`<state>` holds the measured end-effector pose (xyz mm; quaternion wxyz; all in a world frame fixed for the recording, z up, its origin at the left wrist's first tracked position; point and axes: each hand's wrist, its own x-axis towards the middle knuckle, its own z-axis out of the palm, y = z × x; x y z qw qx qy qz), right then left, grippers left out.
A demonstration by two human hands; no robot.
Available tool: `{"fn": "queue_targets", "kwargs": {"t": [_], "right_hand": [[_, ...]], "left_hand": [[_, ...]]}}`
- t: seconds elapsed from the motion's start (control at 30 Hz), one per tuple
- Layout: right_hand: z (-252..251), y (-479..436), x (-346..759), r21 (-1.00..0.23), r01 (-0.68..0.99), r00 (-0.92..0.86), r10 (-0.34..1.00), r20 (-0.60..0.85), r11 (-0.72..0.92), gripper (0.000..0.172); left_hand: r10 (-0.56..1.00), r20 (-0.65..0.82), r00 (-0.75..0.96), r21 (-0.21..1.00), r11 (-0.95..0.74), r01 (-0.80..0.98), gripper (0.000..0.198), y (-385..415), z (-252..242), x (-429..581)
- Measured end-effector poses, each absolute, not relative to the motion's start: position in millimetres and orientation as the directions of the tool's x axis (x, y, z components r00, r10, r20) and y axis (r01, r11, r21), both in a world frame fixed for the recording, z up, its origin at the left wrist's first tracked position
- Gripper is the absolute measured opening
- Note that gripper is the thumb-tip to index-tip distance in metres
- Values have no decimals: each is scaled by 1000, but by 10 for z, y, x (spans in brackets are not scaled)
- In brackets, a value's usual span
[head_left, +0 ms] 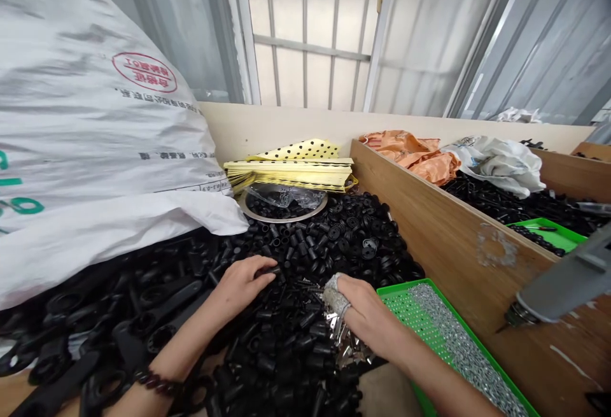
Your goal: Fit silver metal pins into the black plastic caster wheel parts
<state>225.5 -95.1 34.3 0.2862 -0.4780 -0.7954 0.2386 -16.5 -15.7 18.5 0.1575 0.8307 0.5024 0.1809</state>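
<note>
Presently: my left hand, fingers curled, pinching one black cylinder from the heap of black moulded parts. My right hand, fingers pressed together, clutches bright metal pieces; at three o'clock, a green perforated tray of silver fasteners.

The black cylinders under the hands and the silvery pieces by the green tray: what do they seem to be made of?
The black cylinders look like moulded plastic or rubber: even colour, satin surface, soft highlights. I can't tell which from the look alone. The silvery pieces under the right hand look like bright, possibly plated metal, as they glint sharply.
</note>
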Motion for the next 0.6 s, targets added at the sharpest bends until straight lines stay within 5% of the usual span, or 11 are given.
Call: {"fn": "queue_targets", "kwargs": {"t": [0.27, 0.4, 0.6], "right_hand": [[459, -1123, 2236, -559, 675, -430, 872, 233, 482, 20], [435, -1272, 2227, -455, 716, -490, 845, 213, 530, 20], [364, -1506, 2259, -519, 676, -504, 842, 193, 524, 22]], "left_hand": [[825, 213, 524, 848, -422, 320, 22, -681, 383, 101], [796, 230, 560, 910, -380, 166, 19, -861, 375, 217], [817, 63, 574, 969, -187, 160, 19, -1101, 153, 249]]}}
